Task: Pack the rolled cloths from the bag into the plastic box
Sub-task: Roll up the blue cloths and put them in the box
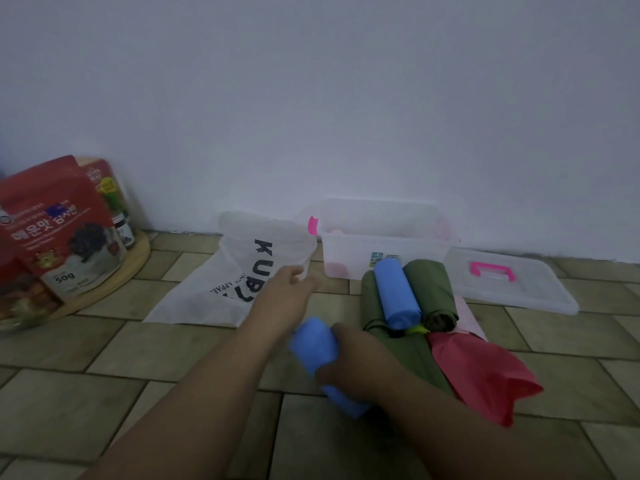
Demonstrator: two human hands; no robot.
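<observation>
Right hand (pixel 349 363): clamped round a blue roll (pixel 311 344), low over the floor (pixel 104 358).
Left hand (pixel 289 285): at the bag (pixel 239 268) mouth, grip too blurred to tell.
Other rolls (pixel 398 296): piled just before the box (pixel 381 242).

Wall (pixel 311 98): plain, pale bluish white, fills the upper half of the view.
Floor (pixel 104 358): olive-beige rectangular tiles with dark joints, laid in shifted rows like bricks.
Light: dim and cool, with soft shadows only.
Left side: a round wooden board (pixel 136 261) lies near the wall, with red packets (pixel 52 230) standing on it.
</observation>
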